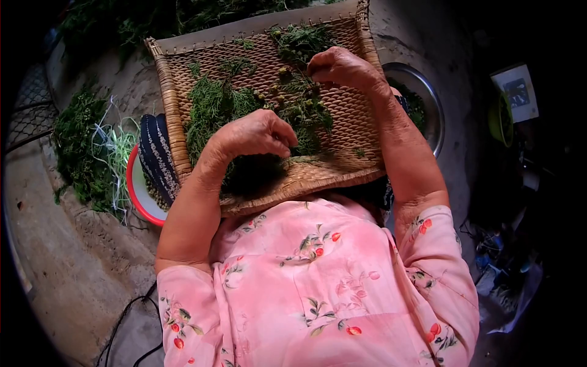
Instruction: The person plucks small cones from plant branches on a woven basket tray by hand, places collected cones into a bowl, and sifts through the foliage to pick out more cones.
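A woven wicker tray (348, 43) rests across my lap, tilted, with feathery green conifer sprigs (214, 107) spread over it. My left hand (260, 133) is over the near left part of the tray, palm down, its fingers curled in towards the thumb. Whatever those fingers hold is hidden. Farther up, on the right, my right hand (345, 67) bends down with its fingertips pressed together beside a sprig bearing small yellowish cones (284, 76). I cannot make out what is in this pinch. More greenery with cones (306, 113) lies between both hands.
On the left stands a red-rimmed basin (131, 183) with small round bits inside. Beside it are pale plastic strings (116, 144) and a greenery pile (79, 147). A metal basin (437, 116) sits right. More branches (122, 24) lie beyond; a black cable (125, 312) crosses the floor.
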Demonstrator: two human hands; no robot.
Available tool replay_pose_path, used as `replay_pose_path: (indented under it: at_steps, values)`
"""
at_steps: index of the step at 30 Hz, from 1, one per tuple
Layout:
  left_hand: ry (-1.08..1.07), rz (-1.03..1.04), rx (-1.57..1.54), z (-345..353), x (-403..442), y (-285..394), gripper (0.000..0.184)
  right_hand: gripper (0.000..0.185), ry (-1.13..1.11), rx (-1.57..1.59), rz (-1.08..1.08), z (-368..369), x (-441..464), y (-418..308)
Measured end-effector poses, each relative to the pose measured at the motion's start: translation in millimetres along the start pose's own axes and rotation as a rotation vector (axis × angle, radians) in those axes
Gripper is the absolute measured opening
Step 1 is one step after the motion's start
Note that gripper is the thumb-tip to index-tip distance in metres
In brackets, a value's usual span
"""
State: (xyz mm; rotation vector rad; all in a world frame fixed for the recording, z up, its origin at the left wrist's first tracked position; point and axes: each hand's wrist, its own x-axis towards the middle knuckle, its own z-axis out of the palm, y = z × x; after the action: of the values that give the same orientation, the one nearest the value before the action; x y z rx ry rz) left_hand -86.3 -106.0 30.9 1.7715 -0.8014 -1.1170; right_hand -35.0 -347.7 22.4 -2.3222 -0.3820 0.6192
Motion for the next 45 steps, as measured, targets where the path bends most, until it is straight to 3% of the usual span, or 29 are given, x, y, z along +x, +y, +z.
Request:
replay_pose_path:
  at_steps: [1, 3, 5, 6, 7, 9, 13, 15, 16, 18, 21, 22, 23, 25, 28, 29, 31, 33, 35, 36, 39, 40, 42, 45]
  values:
    - [-0.052, -0.011, 0.044, 3.6, 3.5, -3.1, 0.023, 0.019, 0.130, -0.240, -0.056, 3.7, 2.8, 5.1]
    - [-0.055, -0.001, 0.090, 6.1, 10.4, -10.6, 0.025, 0.016, 0.158, -0.227, 0.008, 11.7, 6.2, 10.7]
    - [0.032, -0.150, -0.096, 4.4, 14.6, -10.8, 0.024, 0.016, 0.158, -0.372, -0.033, 22.3, 10.4, 17.1]
    - [0.139, -0.150, -0.155, 4.5, 16.2, -9.2, 0.022, 0.018, 0.177, -0.393, -0.051, 28.2, 7.7, 17.0]
    - [0.243, -0.175, -0.246, 3.4, 14.4, -6.2, 0.020, 0.023, 0.133, -0.434, 0.068, 32.6, 10.7, 15.0]
    - [0.480, -0.184, -0.446, 3.5, 19.2, -16.8, 0.019, 0.023, 0.186, -0.537, 0.029, 37.0, 12.2, 12.9]
    - [0.696, -0.180, -0.855, -4.4, 17.0, -26.5, 0.022, 0.024, 0.076, -0.581, 0.194, 20.3, 10.1, 4.7]
    - [0.714, -0.204, -0.911, -6.4, 18.4, -30.0, 0.026, 0.021, 0.262, -0.404, -0.034, 15.5, 7.8, 6.5]
    - [0.734, -0.222, -1.001, -6.3, 19.7, -29.6, 0.028, 0.021, 0.260, -0.406, -0.035, 16.3, 6.9, 5.3]
    - [0.739, -0.221, -1.165, -4.7, 21.0, -24.1, 0.033, 0.018, 0.069, 0.400, -0.080, 18.1, 0.6, -11.2]
    - [0.702, -0.203, -1.273, -3.1, 21.6, -21.3, 0.034, 0.016, -0.023, 0.597, -0.044, 20.2, -7.5, -34.2]
    - [0.702, -0.204, -1.273, -3.4, 21.8, -24.6, 0.034, 0.023, -0.027, 0.363, 0.001, 22.9, -1.1, -29.5]
    - [0.702, -0.207, -1.267, -4.2, 22.2, -31.2, 0.032, 0.030, 0.093, -0.003, -0.160, 32.2, 1.1, -25.5]
    - [0.701, -0.211, -1.258, -5.8, 22.2, -38.6, 0.031, 0.033, 0.000, -0.301, -0.136, 49.7, 6.8, -12.2]
    - [0.769, -0.204, -1.207, -6.8, 21.4, -40.8, 0.026, 0.027, -0.041, -0.487, -0.142, 63.4, 1.6, -21.2]
    - [0.775, -0.210, -1.187, -6.8, 20.7, -39.4, 0.024, 0.027, -0.041, -0.487, -0.142, 60.1, 2.7, -27.6]
    - [0.782, -0.216, -1.169, -6.5, 20.0, -36.7, 0.022, 0.026, -0.086, -0.387, 0.100, 54.5, 4.2, -36.9]
    - [0.799, -0.224, -1.119, -5.4, 19.5, -34.1, 0.019, 0.018, 0.022, -0.340, -0.003, 48.3, 12.2, -24.0]
    - [0.783, -0.226, -1.095, -4.6, 20.2, -34.0, 0.019, 0.012, 0.170, -0.161, -0.082, 42.4, 6.0, -17.0]
    - [0.766, -0.230, -1.071, -4.1, 20.9, -33.6, 0.019, 0.011, 0.169, 0.018, 0.044, 40.3, 6.7, -16.5]
    - [0.663, -0.192, -0.970, 0.1, 21.8, -26.1, 0.023, 0.011, 0.096, 0.544, 0.104, 34.5, 1.9, -20.5]
    - [0.624, -0.203, -0.934, 0.5, 21.2, -21.5, 0.026, 0.011, 0.096, 0.543, 0.102, 33.7, 0.0, -24.2]
    - [0.703, -0.187, -0.969, -0.4, 21.5, -25.8, 0.026, 0.012, 0.037, 0.552, 0.019, 30.3, -3.8, -31.7]
    - [0.895, -0.129, -1.044, -12.3, 15.3, -33.5, 0.025, 0.018, -0.385, 0.281, -0.099, 15.8, -11.2, -36.7]
